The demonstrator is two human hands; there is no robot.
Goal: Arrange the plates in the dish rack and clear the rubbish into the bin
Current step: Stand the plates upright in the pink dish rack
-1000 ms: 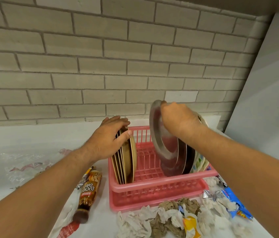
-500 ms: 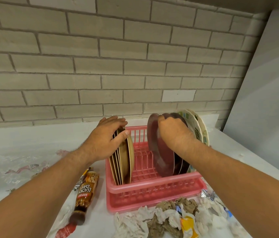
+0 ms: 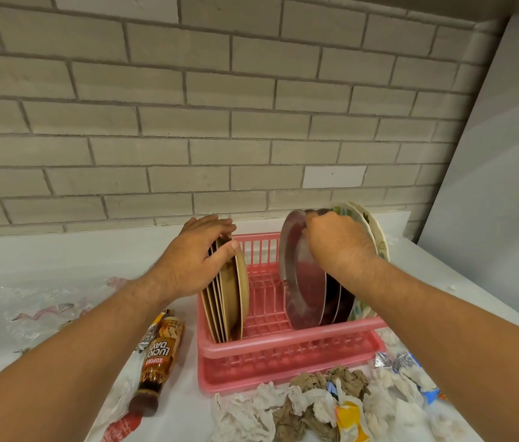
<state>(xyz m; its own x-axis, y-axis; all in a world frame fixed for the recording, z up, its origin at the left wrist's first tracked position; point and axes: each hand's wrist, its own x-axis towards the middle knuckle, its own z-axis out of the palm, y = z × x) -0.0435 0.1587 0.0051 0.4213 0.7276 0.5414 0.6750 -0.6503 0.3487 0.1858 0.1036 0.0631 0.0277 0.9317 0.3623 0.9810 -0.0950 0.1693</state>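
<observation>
The left grip (image 3: pixel 200 260) is curled over the top rims of the tan plates (image 3: pixel 239 291). Its fingers drape across their upper edges and its thumb presses the face of the plate nearest the rack's middle. These plates stand on edge as one tight pack at the left end of the rack (image 3: pixel 283 346), tilted slightly; they are matte, beige and round.

The right grip (image 3: pixel 341 247) is curled over the top edge of the steel plate (image 3: pixel 302 282), with the fingertips hooked at its rim. That plate stands upright right of the rack's middle, and its shiny face picks up the rack's pink. Just behind it stand dark plates (image 3: pixel 339 301), then pale patterned plates (image 3: pixel 379 240) at the right end, partly hidden by the wrist. The middle slots between the two packs are open.

The rack is pink plastic and sits on a matching tray (image 3: pixel 251 374) on the white surface (image 3: pixel 76 260) against a brick wall (image 3: pixel 219 122).

Left of the rack a brown bottle (image 3: pixel 159 355) lies on its side, cap toward the camera, beside a foil wrapper (image 3: pixel 146 336). Clear plastic (image 3: pixel 38 311) lies further left. In front of the tray are crumpled tissues (image 3: pixel 251 413), brown paper (image 3: pixel 312 382) and a yellow wrapper (image 3: pixel 349 419), with a blue wrapper (image 3: pixel 430 392) to the right.
</observation>
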